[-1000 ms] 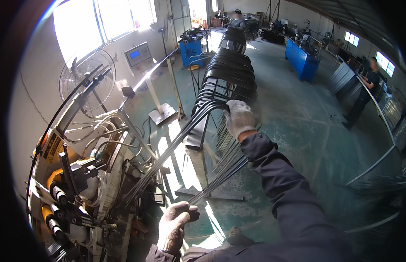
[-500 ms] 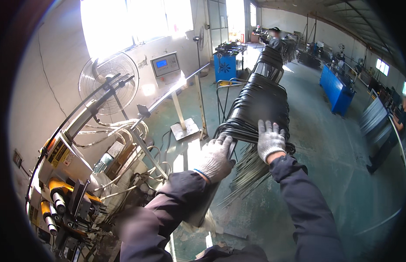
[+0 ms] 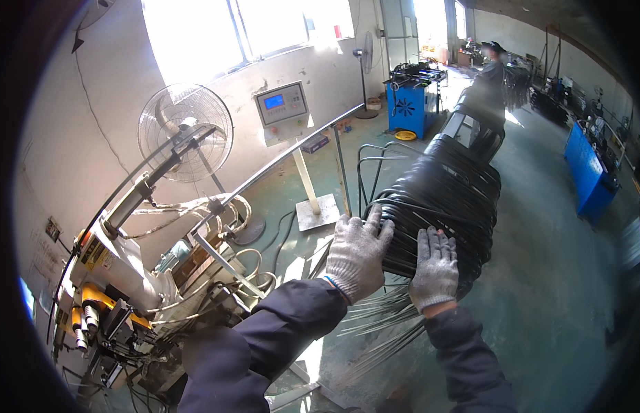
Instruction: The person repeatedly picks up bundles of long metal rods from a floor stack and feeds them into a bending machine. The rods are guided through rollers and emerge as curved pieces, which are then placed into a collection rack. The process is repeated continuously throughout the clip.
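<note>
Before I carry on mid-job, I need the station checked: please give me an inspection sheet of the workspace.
Surface: worn green floor, sunlit in patches.
Job's things: bent black rods, packed in a long overlapping row.
Clutter: round yellow dish on the floor near the blue metal cabinet.
Grippers: left hand and right hand, in grey knit gloves, both open against the rods.
Cables: thin black cable curving over the floor.
Surroundings: round wire-caged fan; grey control box with blue screen; person farther along the row.
</note>
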Motion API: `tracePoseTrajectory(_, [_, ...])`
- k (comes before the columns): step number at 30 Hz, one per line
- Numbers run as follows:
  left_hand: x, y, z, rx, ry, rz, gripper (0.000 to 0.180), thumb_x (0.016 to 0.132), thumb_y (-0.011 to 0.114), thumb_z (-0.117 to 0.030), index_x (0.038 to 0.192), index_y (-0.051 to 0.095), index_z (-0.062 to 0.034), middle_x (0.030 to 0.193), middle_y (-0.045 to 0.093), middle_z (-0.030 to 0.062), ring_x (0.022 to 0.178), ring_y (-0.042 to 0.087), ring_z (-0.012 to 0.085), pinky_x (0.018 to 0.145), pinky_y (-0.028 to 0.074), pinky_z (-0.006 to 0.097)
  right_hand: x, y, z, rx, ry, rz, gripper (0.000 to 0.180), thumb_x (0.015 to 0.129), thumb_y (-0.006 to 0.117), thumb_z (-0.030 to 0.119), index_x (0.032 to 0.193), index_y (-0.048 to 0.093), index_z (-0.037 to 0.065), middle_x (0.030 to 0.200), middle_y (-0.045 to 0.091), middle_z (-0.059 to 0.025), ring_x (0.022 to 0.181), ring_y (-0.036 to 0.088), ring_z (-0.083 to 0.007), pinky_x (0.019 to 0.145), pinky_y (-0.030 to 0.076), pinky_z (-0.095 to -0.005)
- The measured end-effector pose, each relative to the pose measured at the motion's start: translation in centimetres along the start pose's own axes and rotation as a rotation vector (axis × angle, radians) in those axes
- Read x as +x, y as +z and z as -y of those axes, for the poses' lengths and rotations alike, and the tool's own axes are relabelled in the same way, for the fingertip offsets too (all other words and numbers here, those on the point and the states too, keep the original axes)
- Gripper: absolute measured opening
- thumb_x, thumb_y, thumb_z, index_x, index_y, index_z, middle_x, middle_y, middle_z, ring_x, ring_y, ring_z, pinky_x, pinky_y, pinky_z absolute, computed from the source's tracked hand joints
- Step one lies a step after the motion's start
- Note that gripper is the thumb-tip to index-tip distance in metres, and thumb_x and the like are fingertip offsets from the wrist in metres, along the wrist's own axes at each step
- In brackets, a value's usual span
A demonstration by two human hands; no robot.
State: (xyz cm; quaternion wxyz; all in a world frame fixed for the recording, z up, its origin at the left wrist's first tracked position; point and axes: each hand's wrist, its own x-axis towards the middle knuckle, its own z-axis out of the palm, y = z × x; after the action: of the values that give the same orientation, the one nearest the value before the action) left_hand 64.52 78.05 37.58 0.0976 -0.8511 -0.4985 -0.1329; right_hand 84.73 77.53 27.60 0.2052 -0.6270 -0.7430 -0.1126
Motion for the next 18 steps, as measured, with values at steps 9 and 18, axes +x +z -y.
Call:
tracePoseTrajectory(9, [15.4, 6.0, -1.0, 0.097, 0.104, 0.015, 0.079, 0.085, 0.072, -0.031, 0.154, 0.057, 0.0055, 0.169, 0.043, 0.032, 0.136, 0.056, 0.0422, 0.129, 0.029, 0.061, 12.8, 5.1, -6.7, 0.097, -0.137, -0.092, 0.077, 0.099, 0.063, 0.026, 0.167, 0.043, -0.005, 0.169, 0.05, -0.0259, 0.161, 0.044, -0.0422, 0.138, 0.023, -0.0577])
tracePoseTrajectory(18, [31.0, 15.6, -0.4, -0.227, 0.231, -0.303, 0.072, 0.079, 0.071, -0.018, 0.145, 0.061, 0.0091, 0.161, 0.051, 0.036, 0.149, 0.049, 0.055, 0.13, 0.03, 0.07, 29.3, 11.7, -21.3, -0.14, -0.024, -0.075, 0.079, 0.097, 0.068, 0.031, 0.168, 0.044, 0.006, 0.17, 0.052, -0.017, 0.162, 0.043, -0.0374, 0.138, 0.023, -0.0536])
